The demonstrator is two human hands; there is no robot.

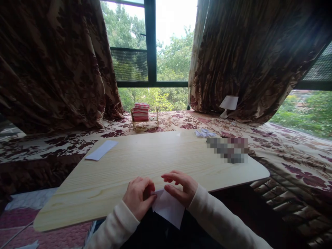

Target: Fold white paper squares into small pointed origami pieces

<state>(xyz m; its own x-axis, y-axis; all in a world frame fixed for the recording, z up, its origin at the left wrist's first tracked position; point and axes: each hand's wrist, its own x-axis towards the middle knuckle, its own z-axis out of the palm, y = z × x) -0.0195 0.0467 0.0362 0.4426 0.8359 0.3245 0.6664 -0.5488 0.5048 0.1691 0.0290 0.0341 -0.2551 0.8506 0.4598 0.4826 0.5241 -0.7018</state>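
Observation:
A white sheet of paper [169, 209] slants over the near edge of the table, its lower corner hanging past it. My left hand [138, 197] is closed at the paper's upper left corner, thumb and curled fingers pinching it. On the other side, my right hand [183, 188] has its thumb and fingers apart, with the paper's right edge beneath or against the palm. Whether the right thumb touches the sheet is hard to make out. Both wrists are in cream sleeves.
A white paper strip [102, 150] lies at the table's [135, 155] left. Small folded paper pieces [204, 133] sit at the back right, beside a blurred-out patch. Behind stand a small rack [145, 121] with a striped cloth stack [141, 112] and a white lamp [229, 103].

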